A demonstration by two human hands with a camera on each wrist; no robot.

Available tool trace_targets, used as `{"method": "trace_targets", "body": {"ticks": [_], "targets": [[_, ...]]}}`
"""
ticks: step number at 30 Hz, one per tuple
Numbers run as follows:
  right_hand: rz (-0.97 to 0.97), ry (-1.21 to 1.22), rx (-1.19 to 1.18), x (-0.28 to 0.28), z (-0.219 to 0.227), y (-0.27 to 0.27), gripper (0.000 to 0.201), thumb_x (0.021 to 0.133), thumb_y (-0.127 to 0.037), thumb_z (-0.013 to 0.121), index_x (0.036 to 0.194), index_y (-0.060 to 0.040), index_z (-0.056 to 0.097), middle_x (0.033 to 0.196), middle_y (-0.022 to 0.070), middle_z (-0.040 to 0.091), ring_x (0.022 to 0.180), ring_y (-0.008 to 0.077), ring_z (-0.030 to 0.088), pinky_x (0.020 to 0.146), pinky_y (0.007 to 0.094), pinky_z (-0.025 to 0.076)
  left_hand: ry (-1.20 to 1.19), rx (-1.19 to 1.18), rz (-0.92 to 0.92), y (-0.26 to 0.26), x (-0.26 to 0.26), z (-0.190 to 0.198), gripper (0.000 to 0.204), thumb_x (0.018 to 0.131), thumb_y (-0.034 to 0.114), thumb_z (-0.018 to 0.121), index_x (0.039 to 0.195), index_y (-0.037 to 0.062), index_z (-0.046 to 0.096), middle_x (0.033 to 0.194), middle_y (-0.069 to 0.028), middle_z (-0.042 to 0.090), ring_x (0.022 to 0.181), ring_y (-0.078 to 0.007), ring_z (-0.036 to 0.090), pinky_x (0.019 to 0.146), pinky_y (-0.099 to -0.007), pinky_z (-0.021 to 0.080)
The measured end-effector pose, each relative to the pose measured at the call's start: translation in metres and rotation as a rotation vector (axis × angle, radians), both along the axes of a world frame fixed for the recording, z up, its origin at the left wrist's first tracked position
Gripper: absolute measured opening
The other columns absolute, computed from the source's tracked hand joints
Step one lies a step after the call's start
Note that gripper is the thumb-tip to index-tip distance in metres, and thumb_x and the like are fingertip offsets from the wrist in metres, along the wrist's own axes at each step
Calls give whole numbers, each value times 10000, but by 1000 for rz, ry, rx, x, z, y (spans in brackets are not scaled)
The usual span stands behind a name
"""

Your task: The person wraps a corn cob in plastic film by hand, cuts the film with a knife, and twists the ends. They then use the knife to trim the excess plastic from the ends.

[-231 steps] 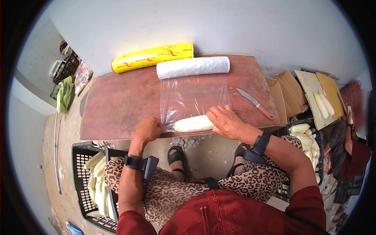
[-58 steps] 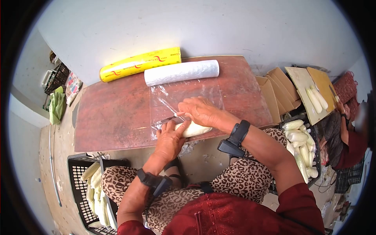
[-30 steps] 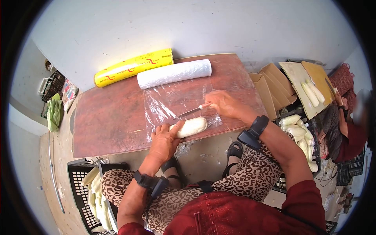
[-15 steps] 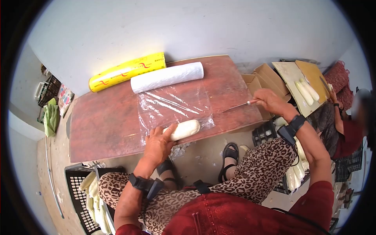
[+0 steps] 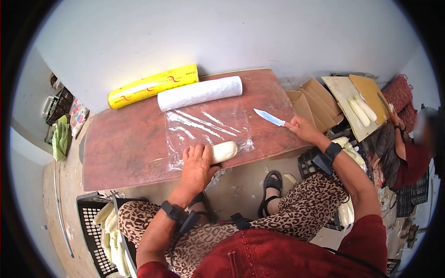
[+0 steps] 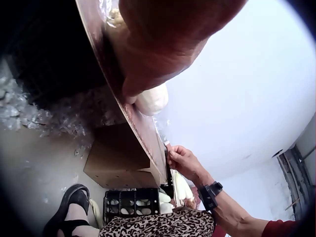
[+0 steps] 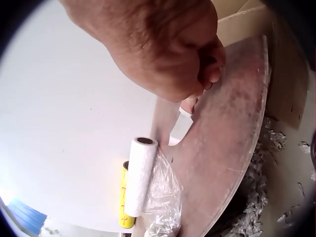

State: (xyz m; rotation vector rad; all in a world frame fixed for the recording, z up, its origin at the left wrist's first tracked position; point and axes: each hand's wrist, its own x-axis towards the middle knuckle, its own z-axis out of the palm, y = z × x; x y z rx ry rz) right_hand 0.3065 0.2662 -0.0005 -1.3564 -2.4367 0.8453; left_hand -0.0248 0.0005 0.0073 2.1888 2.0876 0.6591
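A pale, elongated white vegetable (image 5: pixel 224 152) lies on clear plastic film (image 5: pixel 199 125) near the table's front edge. My left hand (image 5: pixel 198 162) grips its left end from above, with the fingers over the far side and the thumb on the near side; the palm hides that end. In the left wrist view the vegetable's rounded end (image 6: pixel 152 101) pokes out beyond the hand. My right hand (image 5: pixel 306 129) holds a knife (image 5: pixel 270 117) by its reddish handle over the table's right side, blade pointing left. In the right wrist view curled fingers cover most of that handle.
Behind the film lie its white roll (image 5: pixel 200 92) and a yellow printed roll (image 5: pixel 153 87). Black crates of pale vegetables flank the legs, one on the left (image 5: pixel 92 227). Cardboard boxes (image 5: pixel 320 104) stand right of the reddish table (image 5: pixel 120 148); another person sits beyond.
The knife has gone from the film out to the table's right side, its blade turning to point up-left. My left hand has stayed on the vegetable, covering more of it now.
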Motion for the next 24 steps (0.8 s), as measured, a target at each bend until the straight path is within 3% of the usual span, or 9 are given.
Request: {"method": "trace_targets", "body": {"ticks": [2, 5, 7, 9, 12, 18, 21, 24], "targets": [[0, -197, 29, 1, -8, 0, 210, 852, -195, 718, 952, -75, 577, 867, 124, 623, 771, 272, 588, 670, 380, 462, -21, -25, -11, 2, -2, 0, 703, 673, 160, 829, 1259, -20, 485, 1209, -188, 531, 1125, -370, 495, 1019, -486, 349], [159, -264, 571, -21, 14, -30, 287, 779, -213, 766, 950, -54, 597, 978, 123, 610, 927, 293, 586, 788, 430, 465, 7, 35, -9, 1, -2, -5, 684, 677, 147, 821, 1253, -11, 488, 1177, -180, 545, 1095, -358, 509, 1010, -478, 357], [306, -22, 481, -50, 28, -48, 415, 736, -218, 769, 1081, -57, 603, 1169, 126, 573, 1128, 345, 534, 888, 472, 447, 13, 50, -11, 2, -1, -6, 678, 679, 140, 816, 1253, -11, 488, 1167, -179, 547, 1090, -359, 509, 1007, -480, 360], [513, 144, 429, -84, 42, -76, 549, 742, -209, 774, 1229, -81, 557, 1209, 119, 554, 1147, 326, 535, 924, 455, 420, 18, 51, -15, 2, -1, -6, 669, 683, 132, 810, 1252, -11, 488, 1160, -177, 550, 1084, -359, 510, 1007, -481, 362], [632, 62, 417, -115, 38, -109, 653, 750, -228, 789, 1319, -104, 492, 1226, 109, 543, 1146, 314, 529, 935, 448, 372, 15, 31, -15, 1, -2, -4, 651, 690, 123, 801, 1247, -7, 490, 1155, -169, 555, 1077, -357, 514, 1006, -482, 366], [674, -163, 370, -135, 6, -112, 525, 828, -207, 740, 1268, -105, 472, 1072, 79, 621, 1004, 284, 586, 893, 429, 354, -5, -20, -17, 0, -1, -3, 631, 699, 115, 792, 1241, 0, 489, 1137, -156, 561, 1057, -352, 524, 988, -476, 379], [691, -127, 376, -137, 7, -110, 389, 883, -221, 680, 1172, -69, 468, 884, 91, 660, 940, 302, 604, 894, 469, 358, -24, -58, -19, -1, -2, -2, 637, 703, 121, 791, 1249, 1, 485, 1125, -153, 560, 1050, -349, 525, 982, -469, 383], [680, -269, 248, -140, 26, -112, 437, 871, -230, 696, 1238, -87, 508, 1038, 91, 617, 1009, 281, 575, 881, 437, 362, 41, -86, -15, 1, -1, -1, 665, 716, 161, 790, 1280, 3, 476, 1124, -152, 561, 1058, -339, 527, 991, -470, 378]]}}
